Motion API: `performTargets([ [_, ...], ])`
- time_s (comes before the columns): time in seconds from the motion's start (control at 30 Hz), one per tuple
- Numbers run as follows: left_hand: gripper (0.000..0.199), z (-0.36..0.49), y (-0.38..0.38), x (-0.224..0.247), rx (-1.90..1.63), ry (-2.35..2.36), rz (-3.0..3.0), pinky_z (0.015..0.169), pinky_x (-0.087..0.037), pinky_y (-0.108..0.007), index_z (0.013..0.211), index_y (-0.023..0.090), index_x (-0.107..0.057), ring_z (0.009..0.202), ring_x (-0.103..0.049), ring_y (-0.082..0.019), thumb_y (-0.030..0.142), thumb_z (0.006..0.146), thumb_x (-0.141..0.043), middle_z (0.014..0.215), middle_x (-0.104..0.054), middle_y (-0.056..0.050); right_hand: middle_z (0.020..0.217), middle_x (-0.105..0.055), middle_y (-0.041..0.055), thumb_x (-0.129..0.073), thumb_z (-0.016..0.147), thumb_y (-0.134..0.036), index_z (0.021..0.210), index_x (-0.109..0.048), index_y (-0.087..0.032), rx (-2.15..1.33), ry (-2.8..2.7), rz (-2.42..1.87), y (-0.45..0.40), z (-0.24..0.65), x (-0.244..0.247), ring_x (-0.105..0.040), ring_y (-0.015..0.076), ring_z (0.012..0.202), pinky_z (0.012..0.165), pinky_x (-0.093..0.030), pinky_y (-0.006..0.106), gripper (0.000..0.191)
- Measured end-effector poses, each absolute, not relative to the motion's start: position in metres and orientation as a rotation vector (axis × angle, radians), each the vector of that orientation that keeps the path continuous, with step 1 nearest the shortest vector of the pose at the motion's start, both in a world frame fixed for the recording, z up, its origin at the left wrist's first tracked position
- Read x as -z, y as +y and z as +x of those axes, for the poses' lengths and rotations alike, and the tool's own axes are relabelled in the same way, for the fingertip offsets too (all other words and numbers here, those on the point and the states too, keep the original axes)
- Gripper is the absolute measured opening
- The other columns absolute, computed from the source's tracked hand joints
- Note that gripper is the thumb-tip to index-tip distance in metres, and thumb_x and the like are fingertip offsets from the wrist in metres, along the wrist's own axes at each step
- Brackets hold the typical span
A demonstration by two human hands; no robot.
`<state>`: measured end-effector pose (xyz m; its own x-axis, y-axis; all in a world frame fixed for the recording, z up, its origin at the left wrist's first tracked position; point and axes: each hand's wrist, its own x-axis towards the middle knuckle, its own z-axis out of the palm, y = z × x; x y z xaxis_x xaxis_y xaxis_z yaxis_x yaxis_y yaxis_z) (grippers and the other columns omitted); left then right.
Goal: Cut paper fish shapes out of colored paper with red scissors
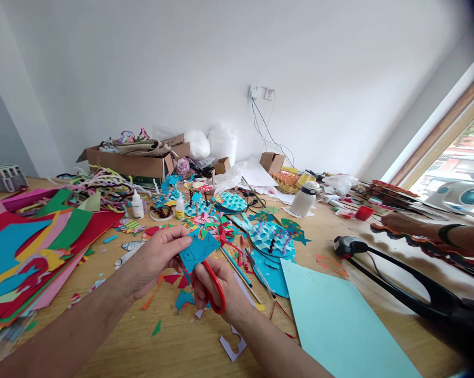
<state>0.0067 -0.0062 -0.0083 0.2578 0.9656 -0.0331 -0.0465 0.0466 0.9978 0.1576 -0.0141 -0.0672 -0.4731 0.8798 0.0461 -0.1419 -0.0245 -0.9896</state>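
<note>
Between the fingertips of my left hand (164,257) is a small piece of blue paper (201,245) with a fish outline drawn on it. My right hand (221,286) grips a pair of scissors (217,289) by its red handles, just below the paper. The blades are mostly hidden behind the paper and my fingers, so whether they touch it I cannot tell. Under my hands lie red scraps (172,278) and a blue paper offcut (184,299). A lilac offcut (233,344) lies nearer me, beside my right forearm.
Stacked coloured paper (69,244) covers the left side. A pale turquoise sheet (339,315) and a black-armed device (398,278) lie right. Glue bottles (137,206), a white flask (303,200) and a cardboard box (130,164) stand farther back. Another person's hand (404,224) reaches in at right.
</note>
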Motion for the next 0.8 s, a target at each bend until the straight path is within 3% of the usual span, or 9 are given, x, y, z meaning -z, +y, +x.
performTargets([
  [0.8,0.023,0.0046,-0.0022,0.0127,-0.998,0.961,1.268,0.048,-0.042,-0.02,0.068,0.019,-0.055,0.053,-0.05,-0.01,0.037,0.078,-0.064,0.059,-0.057,0.004,0.044,-0.045,-0.008,-0.058,0.07,-0.069,0.061,-0.045,-0.018,-1.589,-1.431,-0.899,-0.017,0.1544,0.0634,-0.044,0.0054,0.034,0.035,-0.032,0.017,0.054],
])
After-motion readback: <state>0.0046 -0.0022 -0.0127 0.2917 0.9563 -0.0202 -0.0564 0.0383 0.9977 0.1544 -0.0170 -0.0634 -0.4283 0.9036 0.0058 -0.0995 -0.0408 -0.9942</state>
